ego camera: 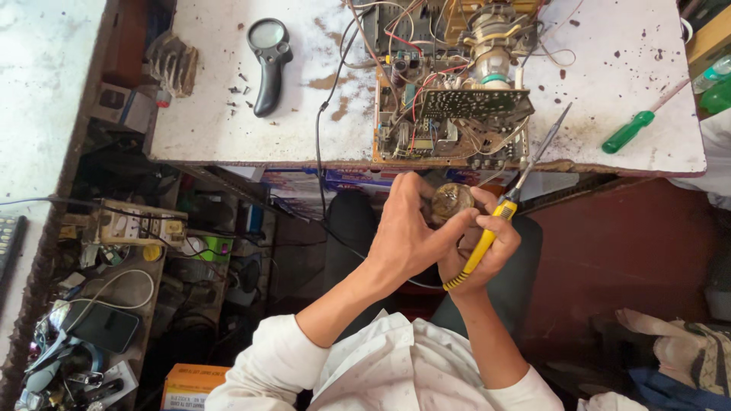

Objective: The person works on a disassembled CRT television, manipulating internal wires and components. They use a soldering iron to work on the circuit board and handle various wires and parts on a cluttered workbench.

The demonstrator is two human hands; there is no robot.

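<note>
My left hand [407, 232] is closed around a small round brownish tin [452, 200], held in front of my chest below the table edge. My right hand [487, 247] grips a yellow-handled soldering iron [495, 224] whose long metal tip points up and right toward the table. My right fingers also touch the tin from the other side. An open circuit board chassis [449, 114] with many wires and parts sits on the white table [213, 114] just above my hands.
A black magnifying glass [268, 65] and several loose screws lie on the table's left. A green-handled screwdriver [632, 131] lies at the right. A cluttered side shelf with a power strip [137, 224] and cables stands at the left. A cardboard box [186, 384] rests below.
</note>
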